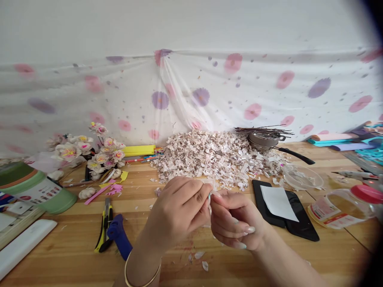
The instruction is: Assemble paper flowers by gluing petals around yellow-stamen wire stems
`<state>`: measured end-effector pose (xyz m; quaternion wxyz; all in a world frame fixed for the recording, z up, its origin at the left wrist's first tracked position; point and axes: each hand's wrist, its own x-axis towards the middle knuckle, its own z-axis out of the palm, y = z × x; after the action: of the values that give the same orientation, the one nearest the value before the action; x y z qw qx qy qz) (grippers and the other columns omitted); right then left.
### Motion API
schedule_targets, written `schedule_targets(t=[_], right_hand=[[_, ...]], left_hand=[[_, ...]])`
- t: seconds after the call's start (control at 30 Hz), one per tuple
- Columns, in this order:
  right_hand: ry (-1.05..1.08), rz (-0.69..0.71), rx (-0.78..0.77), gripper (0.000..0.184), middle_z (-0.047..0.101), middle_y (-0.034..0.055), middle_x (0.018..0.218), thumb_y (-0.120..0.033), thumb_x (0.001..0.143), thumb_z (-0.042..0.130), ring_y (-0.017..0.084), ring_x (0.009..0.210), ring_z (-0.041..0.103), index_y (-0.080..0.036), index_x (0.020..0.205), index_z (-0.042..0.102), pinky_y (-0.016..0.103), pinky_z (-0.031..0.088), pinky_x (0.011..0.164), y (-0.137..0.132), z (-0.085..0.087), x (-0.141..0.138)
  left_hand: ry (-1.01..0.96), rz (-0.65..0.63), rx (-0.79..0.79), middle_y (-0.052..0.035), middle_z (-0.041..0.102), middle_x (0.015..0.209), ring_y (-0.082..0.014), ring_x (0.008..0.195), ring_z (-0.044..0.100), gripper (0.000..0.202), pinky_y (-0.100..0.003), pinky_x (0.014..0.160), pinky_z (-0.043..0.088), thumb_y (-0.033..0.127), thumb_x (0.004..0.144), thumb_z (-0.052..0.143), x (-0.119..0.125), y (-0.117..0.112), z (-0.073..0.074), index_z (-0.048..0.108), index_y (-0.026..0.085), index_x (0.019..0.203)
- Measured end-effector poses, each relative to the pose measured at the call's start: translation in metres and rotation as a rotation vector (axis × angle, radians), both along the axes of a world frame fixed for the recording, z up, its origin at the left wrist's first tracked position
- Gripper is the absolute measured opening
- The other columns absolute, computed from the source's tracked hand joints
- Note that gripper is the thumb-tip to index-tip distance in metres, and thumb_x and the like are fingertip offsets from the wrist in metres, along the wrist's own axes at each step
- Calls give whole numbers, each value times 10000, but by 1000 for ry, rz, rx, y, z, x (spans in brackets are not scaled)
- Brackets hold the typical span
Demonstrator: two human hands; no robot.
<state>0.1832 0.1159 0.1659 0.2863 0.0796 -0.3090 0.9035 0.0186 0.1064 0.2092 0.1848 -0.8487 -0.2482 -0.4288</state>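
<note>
My left hand (182, 207) and my right hand (235, 219) meet above the middle of the wooden table, fingertips touching. Both are closed in a pinch at the same spot. A thin whitish piece (212, 182) shows just past the fingertips; its shape and kind are mostly hidden by the fingers. Behind the hands spreads a large heap of pale dried petal-like flakes (206, 157). A few loose flakes (205, 266) lie on the wood below my hands. A gold bangle (128, 275) circles my left wrist.
At left stand paper-like flowers (104, 155), a tipped green container (56, 195), a yellow utility knife (104, 227) and a blue-handled tool (119, 235). On the right are a black case with white paper (278, 201), a red-lidded jar (338, 209), a clear dish (303, 178) and a twig-topped pan (263, 140).
</note>
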Motion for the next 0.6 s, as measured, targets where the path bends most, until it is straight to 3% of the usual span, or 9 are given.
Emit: schedule_targets(t=[0.23, 0.4, 0.5, 0.6], right_hand=[[122, 129, -32, 423, 380, -75, 346, -220, 994, 297, 41, 239, 220, -128, 698, 585, 132, 409, 338, -2, 0, 3], [140, 216, -83, 408, 394, -78, 349, -245, 1003, 305, 42, 235, 228, -149, 693, 552, 123, 426, 345, 0, 2, 3], [18, 124, -102, 386, 368, -91, 321, -256, 986, 384, 36, 226, 214, -153, 649, 544, 120, 416, 336, 2, 3, 3], [-176, -81, -83, 372, 353, -95, 291, -288, 935, 502, 27, 215, 199, -150, 592, 546, 122, 377, 309, 2, 4, 2]], left_hand=[[6, -80, -23, -67, 696, 806, -183, 766, 626, 180, -320, 736, 516, 85, 904, 496, -4, -1, 0, 629, 108, 1022], [-4, -94, -53, -68, 709, 825, -180, 777, 638, 161, -316, 744, 523, 74, 899, 514, -5, 1, 1, 646, 110, 984], [73, -26, -47, -61, 711, 827, -182, 773, 633, 144, -327, 745, 529, 79, 907, 531, -7, 0, 1, 649, 102, 987], [180, 62, -17, -65, 706, 809, -201, 753, 637, 141, -354, 706, 532, 86, 913, 535, -7, -1, 1, 654, 77, 988]])
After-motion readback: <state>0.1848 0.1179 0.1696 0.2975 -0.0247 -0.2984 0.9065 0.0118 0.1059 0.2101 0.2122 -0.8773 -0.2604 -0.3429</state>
